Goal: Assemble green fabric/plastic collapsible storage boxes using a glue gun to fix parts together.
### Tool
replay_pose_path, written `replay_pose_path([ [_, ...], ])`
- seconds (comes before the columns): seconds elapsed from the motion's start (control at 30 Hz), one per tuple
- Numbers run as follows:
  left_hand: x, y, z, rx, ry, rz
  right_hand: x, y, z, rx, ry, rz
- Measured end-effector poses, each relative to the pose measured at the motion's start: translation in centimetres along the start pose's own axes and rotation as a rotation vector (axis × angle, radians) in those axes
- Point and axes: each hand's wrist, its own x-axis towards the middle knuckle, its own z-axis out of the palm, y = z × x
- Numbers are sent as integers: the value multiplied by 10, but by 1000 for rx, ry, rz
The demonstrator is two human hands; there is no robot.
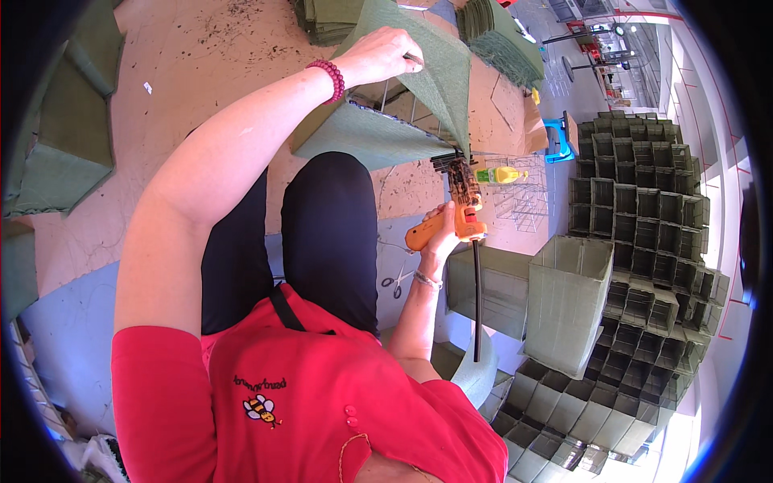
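In my right hand (437,233) is an orange hot glue gun (463,189), its front dark and stained, with a long black glue stick (477,306) coming out of its back. The gun's nozzle end is at the edge of a green fabric panel (439,68). My left hand (385,55) pinches the upper part of that panel and holds it raised. Below the panel, a wire frame (394,101) shows beside a green fabric side (374,137) of the same box-like piece. Whether the nozzle touches the fabric, I cannot tell.
Scissors (394,282) lie near my right knee. A yellow bottle (501,175) and wire grids (519,205) are beyond the gun. Stacked green boxes (636,209) fill the right; folded green fabric (503,40) is piled at the back. A blue stool (558,141) stands behind.
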Motion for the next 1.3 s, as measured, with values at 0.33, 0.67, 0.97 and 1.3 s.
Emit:
replay_pose_path([
  [0.33, 1, 7, 0, -5, -5, -20, -5, 0, 6, 31, 6, -15],
  [0.67, 2, 10, 1, -13, -16, -20, -5, 8, 3, -33, -10, -19],
  [0.97, -1, 8, 0, 4, -3, -12, -1, 10, 0, 10, -34, -12],
  [1.3, -6, 13, -9, 63, -148, -40, 0, 14, -2, -39, -12, -25],
])
